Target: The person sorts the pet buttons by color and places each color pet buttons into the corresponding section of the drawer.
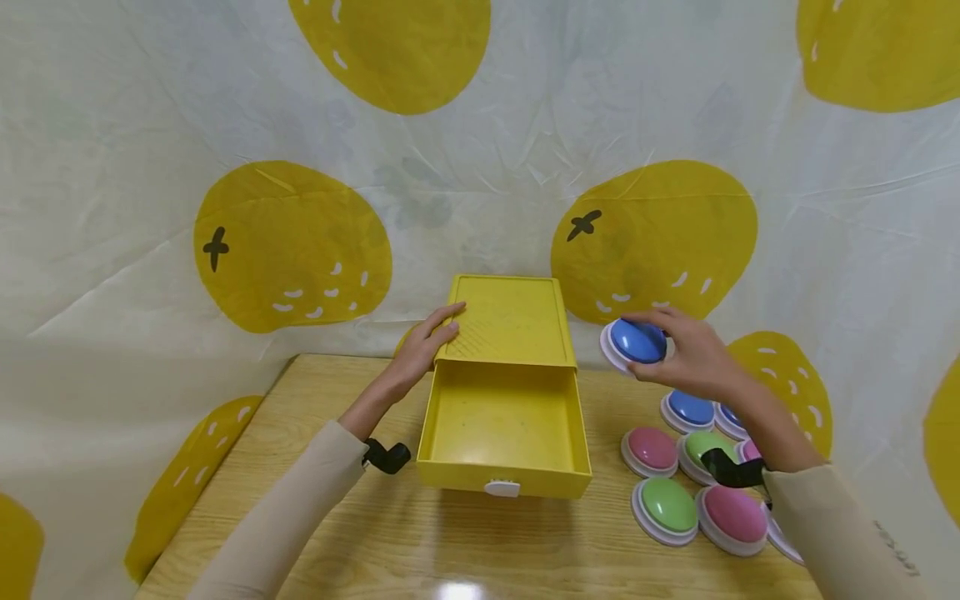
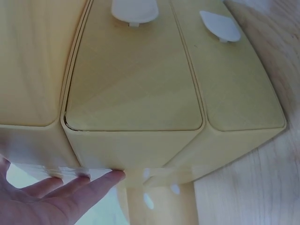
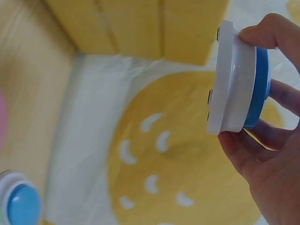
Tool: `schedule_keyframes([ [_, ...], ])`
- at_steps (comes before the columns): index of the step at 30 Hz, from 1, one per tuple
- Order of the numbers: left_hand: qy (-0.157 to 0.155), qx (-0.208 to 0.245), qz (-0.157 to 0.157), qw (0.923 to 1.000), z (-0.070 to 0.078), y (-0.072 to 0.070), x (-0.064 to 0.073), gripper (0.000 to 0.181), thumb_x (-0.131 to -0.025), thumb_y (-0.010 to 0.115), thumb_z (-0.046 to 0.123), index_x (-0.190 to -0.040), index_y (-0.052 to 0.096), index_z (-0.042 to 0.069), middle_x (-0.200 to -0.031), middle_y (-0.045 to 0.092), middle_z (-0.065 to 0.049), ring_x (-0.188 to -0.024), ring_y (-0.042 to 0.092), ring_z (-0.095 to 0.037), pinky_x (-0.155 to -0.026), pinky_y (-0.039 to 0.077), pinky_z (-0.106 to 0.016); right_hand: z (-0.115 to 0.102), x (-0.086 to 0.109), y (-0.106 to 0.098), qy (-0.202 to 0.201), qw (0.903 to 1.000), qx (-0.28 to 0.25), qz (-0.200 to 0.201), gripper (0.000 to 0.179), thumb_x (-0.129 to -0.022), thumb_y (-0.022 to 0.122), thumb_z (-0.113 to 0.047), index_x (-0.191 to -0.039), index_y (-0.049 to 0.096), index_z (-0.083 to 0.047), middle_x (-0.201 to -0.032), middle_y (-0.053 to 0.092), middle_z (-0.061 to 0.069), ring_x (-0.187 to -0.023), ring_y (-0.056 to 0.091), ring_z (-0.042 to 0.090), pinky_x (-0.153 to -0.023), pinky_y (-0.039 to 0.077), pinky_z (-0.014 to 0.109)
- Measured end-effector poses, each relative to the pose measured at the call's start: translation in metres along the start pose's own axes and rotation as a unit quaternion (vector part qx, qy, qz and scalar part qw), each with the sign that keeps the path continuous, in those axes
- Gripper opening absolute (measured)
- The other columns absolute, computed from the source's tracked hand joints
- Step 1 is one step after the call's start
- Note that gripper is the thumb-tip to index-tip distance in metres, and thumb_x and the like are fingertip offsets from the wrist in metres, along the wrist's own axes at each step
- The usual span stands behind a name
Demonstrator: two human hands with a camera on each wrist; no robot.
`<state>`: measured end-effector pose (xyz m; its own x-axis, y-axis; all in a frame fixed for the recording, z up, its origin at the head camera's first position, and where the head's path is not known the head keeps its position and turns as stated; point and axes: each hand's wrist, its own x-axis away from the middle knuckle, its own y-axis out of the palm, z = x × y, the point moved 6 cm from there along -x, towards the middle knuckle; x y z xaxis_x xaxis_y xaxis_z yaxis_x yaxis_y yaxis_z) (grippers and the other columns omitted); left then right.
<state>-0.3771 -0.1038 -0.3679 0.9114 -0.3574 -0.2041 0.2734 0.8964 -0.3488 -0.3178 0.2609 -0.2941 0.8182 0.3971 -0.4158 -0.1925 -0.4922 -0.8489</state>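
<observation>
My right hand [image 1: 697, 357] pinches a blue push-button buzzer [image 1: 636, 340] by its edges, raised off the table to the right of the yellow drawer cabinet [image 1: 521, 321]. In the right wrist view the white base of the buzzer [image 3: 236, 86] stands tilted on edge, with thumb and fingers around its rim. The top drawer [image 1: 457, 477] is pulled out and bare inside, with a white pull tab [image 1: 502, 488]. My left hand [image 1: 422, 343] rests on the left top edge of the cabinet, fingers extended. Two lower drawer fronts [image 2: 136, 84] show closed in the left wrist view.
To the right on the wooden table [image 1: 360, 517] lie several more buzzers: a blue one [image 1: 690, 408], a pink one [image 1: 651, 450], a green one [image 1: 669, 504] and others partly under my right forearm. A white cloth [image 1: 465, 217] with yellow fruit prints hangs behind.
</observation>
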Motion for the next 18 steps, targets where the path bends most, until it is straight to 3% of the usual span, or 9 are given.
schedule_keyframes([
  [5,0.003,-0.019,-0.001,0.9998,-0.001,-0.001,0.0,0.052,-0.11,0.041,0.053,-0.159,0.038,0.037,-0.169,0.032,0.005,-0.147,0.043,-0.03,-0.075,0.048,-0.039,-0.03,-0.007,-0.011,-0.046,0.9988,0.004,0.019,0.065,-0.078,0.09,-0.02,-0.138,0.066,-0.014,-0.125,0.066,0.012,-0.103,0.063,0.025,-0.082,0.055,0.028],
  [9,0.0,-0.032,-0.002,0.9995,-0.001,-0.002,-0.002,0.051,-0.109,0.04,0.053,-0.158,0.039,0.039,-0.167,0.035,0.006,-0.136,0.051,-0.029,-0.061,0.041,-0.035,-0.058,-0.011,-0.017,-0.068,0.9976,-0.002,0.01,0.065,-0.077,0.089,-0.019,-0.138,0.066,-0.019,-0.127,0.065,0.009,-0.105,0.063,0.024,-0.083,0.057,0.037],
  [13,-0.003,-0.035,-0.003,0.9994,0.0,-0.003,-0.002,0.049,-0.11,0.04,0.052,-0.157,0.04,0.041,-0.167,0.036,0.005,-0.135,0.052,-0.03,-0.062,0.042,-0.039,-0.084,-0.016,-0.016,-0.079,0.9964,-0.013,-0.025,0.065,-0.078,0.088,-0.02,-0.139,0.065,-0.021,-0.13,0.063,0.006,-0.109,0.061,0.026,-0.086,0.057,0.047],
  [18,-0.01,-0.033,-0.007,0.9994,0.001,-0.003,-0.001,0.048,-0.11,0.039,0.051,-0.158,0.039,0.042,-0.167,0.035,0.005,-0.141,0.049,-0.031,-0.068,0.043,-0.043,-0.112,-0.025,-0.005,-0.125,0.9903,-0.027,-0.054,0.062,-0.08,0.087,-0.024,-0.138,0.065,-0.018,-0.133,0.063,0.007,-0.111,0.063,0.027,-0.088,0.057,0.048],
])
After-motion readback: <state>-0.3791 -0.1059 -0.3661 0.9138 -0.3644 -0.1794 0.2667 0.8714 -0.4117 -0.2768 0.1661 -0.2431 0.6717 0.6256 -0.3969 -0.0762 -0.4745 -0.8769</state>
